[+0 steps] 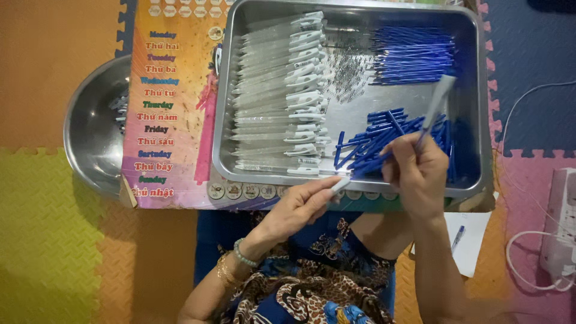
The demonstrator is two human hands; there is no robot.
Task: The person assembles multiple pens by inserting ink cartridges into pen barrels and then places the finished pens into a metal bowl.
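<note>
Steel, in two forms, frames the scene. At far left a round metal bowl (90,129) sits on the foam floor mat (54,228), half hidden under the left edge of a colourful printed board (171,108). The board bears a column of short word labels in red, blue, green and purple down its left side and a row of small round pictures along its near edge. On the board rests a rectangular metal tray (480,108). Along the tray's left side lie rows of clear pen barrels (276,96) with white clips, long axes running left to right. At the tray's far right corner lies a bundle of blue refills (414,54), and near its front right a loose heap of blue pen parts (375,141).

The left hand (297,207), just off the tray's near edge, pinches a small white piece (340,184) between thumb and fingertips. The right hand (417,171), over the heap, is closed around a clear pen barrel (438,102) that slants up and away to the right, with a blue part at its lower end. The white piece lies left of and below that barrel; the two hands are near, not touching.

At right, a white paper (471,240) with a blue pen (458,237) lies on the floor, then a white power strip (561,228) with cables.
</note>
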